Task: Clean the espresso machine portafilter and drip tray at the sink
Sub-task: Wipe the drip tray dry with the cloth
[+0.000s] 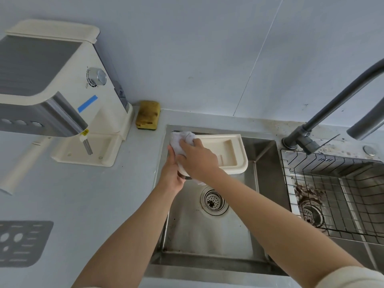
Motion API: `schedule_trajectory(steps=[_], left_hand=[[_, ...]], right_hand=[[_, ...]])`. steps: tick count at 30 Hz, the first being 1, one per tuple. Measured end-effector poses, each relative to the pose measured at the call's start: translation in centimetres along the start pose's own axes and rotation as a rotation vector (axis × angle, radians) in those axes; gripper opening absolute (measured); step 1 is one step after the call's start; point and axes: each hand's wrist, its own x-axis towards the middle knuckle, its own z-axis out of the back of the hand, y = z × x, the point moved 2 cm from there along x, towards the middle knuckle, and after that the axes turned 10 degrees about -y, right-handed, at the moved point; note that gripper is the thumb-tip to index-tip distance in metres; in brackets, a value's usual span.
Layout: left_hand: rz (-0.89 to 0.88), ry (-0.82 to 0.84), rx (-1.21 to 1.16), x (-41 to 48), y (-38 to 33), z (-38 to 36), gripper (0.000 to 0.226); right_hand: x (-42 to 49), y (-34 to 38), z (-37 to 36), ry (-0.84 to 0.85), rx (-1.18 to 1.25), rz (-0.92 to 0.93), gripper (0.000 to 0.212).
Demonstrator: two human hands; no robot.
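The cream plastic drip tray (228,150) is held tilted over the left basin of the steel sink (209,231). My left hand (171,173) grips the tray's near left corner from below. My right hand (197,157) presses a crumpled white cloth (180,141) against the tray's left end. The cream espresso machine (62,84) stands on the counter at the left, its base slot bare. The grey perforated drip grate (22,243) lies on the counter at the lower left. I do not see the portafilter.
A dirty yellow sponge (148,114) leans against the wall behind the sink. A dark faucet (332,113) arches at the right, above a wire rack (332,194) in the stained right basin. A cream stick-like part (22,165) lies on the counter left.
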Motion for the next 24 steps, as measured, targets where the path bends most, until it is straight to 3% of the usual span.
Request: schedule_trajectory(steps=[8, 11, 14, 15, 19, 24], left_hand=[[0.057, 0.043, 0.032, 0.6, -0.3, 1.1, 0.068], [0.064, 0.094, 0.051, 1.2, -0.1, 1.2, 0.061], [0.107, 0.12, 0.037, 1.2, -0.3, 1.2, 0.051], [0.129, 0.117, 0.016, 1.4, -0.4, 1.3, 0.048], [0.191, 0.036, -0.021, 1.8, -0.4, 1.6, 0.046], [0.15, -0.066, -0.105, 1.4, -0.7, 2.4, 0.035]], right_hand=[[-1.7, -0.8, 0.7, 0.149, 0.024, 0.128, 0.032], [-1.7, -1.1, 1.2, 0.185, 0.031, 0.166, 0.016], [-1.9, -1.8, 1.8, 0.181, 0.06, 0.195, 0.021], [-2.0, -2.0, 1.9, 0.185, 0.066, 0.216, 0.016], [-2.3, -2.5, 1.9, 0.192, 0.056, 0.287, 0.029], [-2.6, -3.7, 1.2, 0.155, 0.033, 0.274, 0.027]])
